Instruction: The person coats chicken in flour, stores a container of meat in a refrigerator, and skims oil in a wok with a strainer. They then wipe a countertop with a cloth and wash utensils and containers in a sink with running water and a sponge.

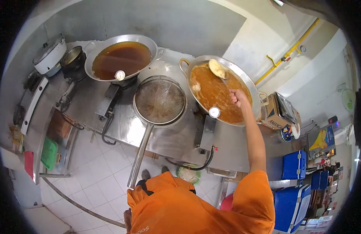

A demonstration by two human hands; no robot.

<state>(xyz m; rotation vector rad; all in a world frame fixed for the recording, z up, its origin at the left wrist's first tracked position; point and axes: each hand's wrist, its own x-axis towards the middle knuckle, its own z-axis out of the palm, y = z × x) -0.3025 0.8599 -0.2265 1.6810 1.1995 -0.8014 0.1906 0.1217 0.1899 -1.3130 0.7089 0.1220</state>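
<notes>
In the head view, the right hand has its fingers curled tightly round the handle of a ladle, whose bowl, loaded with pale batter, lies beyond and left of them over brown oil in a wide pan. Whether the bowl touches the oil I cannot tell. The left hand shows only partly, low beside the person's body; how its fingers stand, or whether they hold anything, I cannot tell. Nearer the body than the right fingers, and left of them, a round thermometer stands at the pan's near edge. Farther left, a strainer rests over a bowl, its long handle jutting past the counter towards the body; beyond it sits a second pan of darker oil. Right of the fingers, the pan's rim and looped handle lie near a cardboard box, crowding that side. Past the far rim, the wall bounds the reach. Bare counter shows between the strainer and the thermometer, left of the right fingers and towards the body.
</notes>
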